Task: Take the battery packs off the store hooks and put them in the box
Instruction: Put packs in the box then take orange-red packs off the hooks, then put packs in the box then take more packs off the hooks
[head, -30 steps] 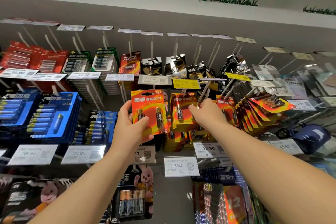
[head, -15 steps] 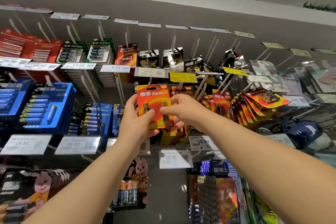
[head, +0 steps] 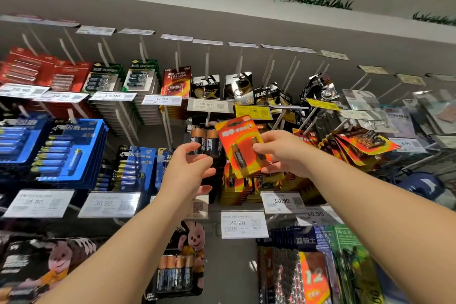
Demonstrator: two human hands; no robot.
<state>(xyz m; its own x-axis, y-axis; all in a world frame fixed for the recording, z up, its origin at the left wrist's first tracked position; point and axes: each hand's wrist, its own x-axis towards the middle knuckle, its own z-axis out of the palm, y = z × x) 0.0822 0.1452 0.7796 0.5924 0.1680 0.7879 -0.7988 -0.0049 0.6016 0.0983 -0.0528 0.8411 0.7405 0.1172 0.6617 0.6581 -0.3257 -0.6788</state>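
My right hand [head: 283, 153] pinches an orange two-battery pack [head: 240, 145], thumb on its front and fingers behind, holding it tilted in front of the display. My left hand [head: 188, 170] is just left of the pack with fingers loosely curved and nothing in it. Behind the hands a black pack of two large copper-topped batteries [head: 204, 142] hangs on a hook. More orange packs [head: 237, 186] hang stacked below the held one. No box is in view.
Wall hooks carry blue packs [head: 66, 153] at left, red packs [head: 37, 73] at upper left, button-cell cards [head: 176, 81] in the middle and fanned orange packs [head: 362, 143] at right. Price tags [head: 243, 224] jut out from the rails. More battery packs [head: 180, 271] hang below my arms.
The orange pack has passed from my left hand to my right hand and moved right. My left hand has let go and now hangs free beside it.
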